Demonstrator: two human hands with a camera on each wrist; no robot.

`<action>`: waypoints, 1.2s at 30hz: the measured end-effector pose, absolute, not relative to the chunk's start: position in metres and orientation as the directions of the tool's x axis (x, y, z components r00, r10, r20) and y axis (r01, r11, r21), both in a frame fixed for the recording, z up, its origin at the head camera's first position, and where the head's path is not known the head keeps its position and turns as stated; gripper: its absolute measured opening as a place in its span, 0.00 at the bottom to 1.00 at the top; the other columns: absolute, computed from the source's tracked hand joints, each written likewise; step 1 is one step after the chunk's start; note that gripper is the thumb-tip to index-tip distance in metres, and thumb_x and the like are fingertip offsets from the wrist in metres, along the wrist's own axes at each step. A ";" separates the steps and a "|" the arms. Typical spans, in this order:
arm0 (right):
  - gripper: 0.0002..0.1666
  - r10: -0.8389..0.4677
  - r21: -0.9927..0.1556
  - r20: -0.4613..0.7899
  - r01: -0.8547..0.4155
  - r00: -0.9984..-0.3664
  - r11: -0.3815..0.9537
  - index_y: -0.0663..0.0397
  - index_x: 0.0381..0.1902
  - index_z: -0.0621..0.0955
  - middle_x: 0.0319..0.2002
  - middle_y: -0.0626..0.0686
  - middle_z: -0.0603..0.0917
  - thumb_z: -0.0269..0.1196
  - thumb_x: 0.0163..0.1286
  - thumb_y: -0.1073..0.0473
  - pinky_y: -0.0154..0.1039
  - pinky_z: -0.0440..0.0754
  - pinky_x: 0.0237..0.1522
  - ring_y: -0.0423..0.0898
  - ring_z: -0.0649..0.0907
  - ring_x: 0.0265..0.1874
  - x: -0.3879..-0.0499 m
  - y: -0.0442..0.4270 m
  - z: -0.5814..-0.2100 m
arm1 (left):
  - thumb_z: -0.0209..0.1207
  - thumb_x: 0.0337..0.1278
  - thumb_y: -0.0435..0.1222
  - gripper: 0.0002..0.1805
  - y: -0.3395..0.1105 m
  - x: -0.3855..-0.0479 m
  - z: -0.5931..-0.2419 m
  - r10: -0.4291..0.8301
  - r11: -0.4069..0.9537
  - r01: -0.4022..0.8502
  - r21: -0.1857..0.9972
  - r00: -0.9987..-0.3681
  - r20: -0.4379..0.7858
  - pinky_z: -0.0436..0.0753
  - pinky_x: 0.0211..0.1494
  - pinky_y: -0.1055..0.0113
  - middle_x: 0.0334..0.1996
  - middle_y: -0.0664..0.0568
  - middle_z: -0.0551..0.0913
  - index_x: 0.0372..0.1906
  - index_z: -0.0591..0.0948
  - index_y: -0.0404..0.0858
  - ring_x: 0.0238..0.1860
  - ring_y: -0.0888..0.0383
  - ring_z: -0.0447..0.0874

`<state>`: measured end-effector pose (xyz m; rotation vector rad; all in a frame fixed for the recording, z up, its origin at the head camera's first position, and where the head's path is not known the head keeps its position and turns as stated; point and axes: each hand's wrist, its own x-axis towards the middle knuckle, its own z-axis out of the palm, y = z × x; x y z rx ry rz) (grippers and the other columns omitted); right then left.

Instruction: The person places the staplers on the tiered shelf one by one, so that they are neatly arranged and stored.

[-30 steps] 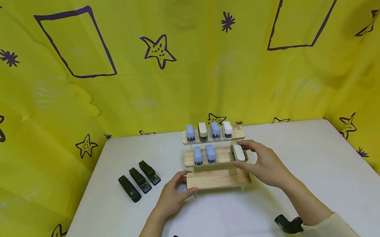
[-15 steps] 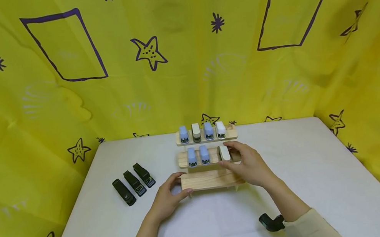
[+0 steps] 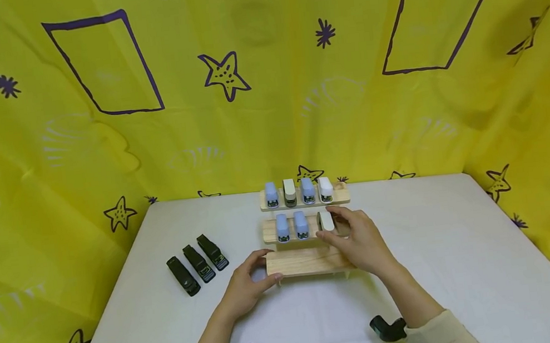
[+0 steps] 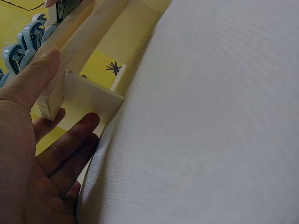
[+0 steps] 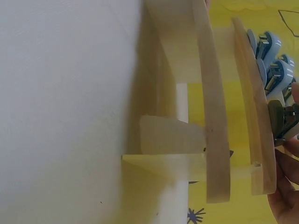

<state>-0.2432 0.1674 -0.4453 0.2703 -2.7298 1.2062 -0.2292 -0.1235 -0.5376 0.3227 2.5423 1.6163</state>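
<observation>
A three-tier wooden rack (image 3: 309, 261) stands on the white table. My left hand (image 3: 247, 286) grips the left end of its lowest shelf, with the thumb (image 4: 39, 70) lying over the shelf. On the middle shelf, my right hand (image 3: 363, 240) holds a white-topped stapler (image 3: 326, 221) between thumb and fingers; its dark lower part shows in the right wrist view. To its left on that shelf are two blue staplers, one outer (image 3: 282, 227) and one inner (image 3: 301, 225). The lowest shelf bears nothing.
Several staplers stand on the top shelf: blue (image 3: 271, 195), cream (image 3: 289, 193), blue (image 3: 308, 190) and white (image 3: 326, 189). Three black staplers (image 3: 199, 264) lie left of the rack. A yellow patterned curtain (image 3: 270, 127) hangs behind the table (image 3: 438, 243).
My right hand has shifted the white-topped stapler left along the middle shelf, nearer the blue ones, then stayed about there. My left hand keeps its grip on the rack.
</observation>
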 end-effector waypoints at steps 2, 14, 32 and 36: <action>0.41 -0.081 -0.721 0.209 -0.209 -0.975 0.660 0.53 0.70 0.76 0.60 0.59 0.85 0.74 0.65 0.41 0.62 0.74 0.61 0.60 0.78 0.60 -0.243 0.168 -0.447 | 0.74 0.56 0.50 0.31 -0.121 -0.230 -0.537 0.240 0.411 0.121 0.903 -0.971 0.021 0.65 0.74 0.40 0.50 0.61 0.88 0.65 0.77 0.58 0.65 0.53 0.78; 0.41 0.023 -0.767 0.240 -0.175 -0.971 0.617 0.53 0.68 0.77 0.59 0.59 0.87 0.76 0.62 0.45 0.58 0.70 0.62 0.57 0.76 0.59 -0.241 0.172 -0.458 | 0.75 0.55 0.51 0.30 -0.113 -0.237 -0.532 0.264 0.420 0.153 0.895 -0.964 0.041 0.67 0.72 0.42 0.49 0.62 0.88 0.63 0.78 0.60 0.63 0.55 0.78; 0.40 0.004 -0.733 0.377 -0.296 -0.926 0.612 0.55 0.65 0.81 0.52 0.55 0.90 0.80 0.56 0.49 0.52 0.70 0.56 0.51 0.79 0.51 -0.243 0.155 -0.464 | 0.77 0.51 0.51 0.32 -0.124 -0.226 -0.536 0.187 0.428 0.091 0.899 -0.982 0.010 0.63 0.75 0.41 0.48 0.67 0.88 0.62 0.79 0.62 0.65 0.56 0.77; 0.41 0.016 -0.741 0.345 -0.262 -0.938 0.618 0.54 0.66 0.80 0.53 0.55 0.89 0.80 0.56 0.48 0.53 0.70 0.58 0.52 0.78 0.53 -0.241 0.158 -0.461 | 0.76 0.51 0.52 0.32 -0.121 -0.229 -0.535 0.206 0.439 0.103 0.892 -0.979 0.012 0.64 0.75 0.40 0.49 0.66 0.88 0.63 0.78 0.61 0.65 0.56 0.78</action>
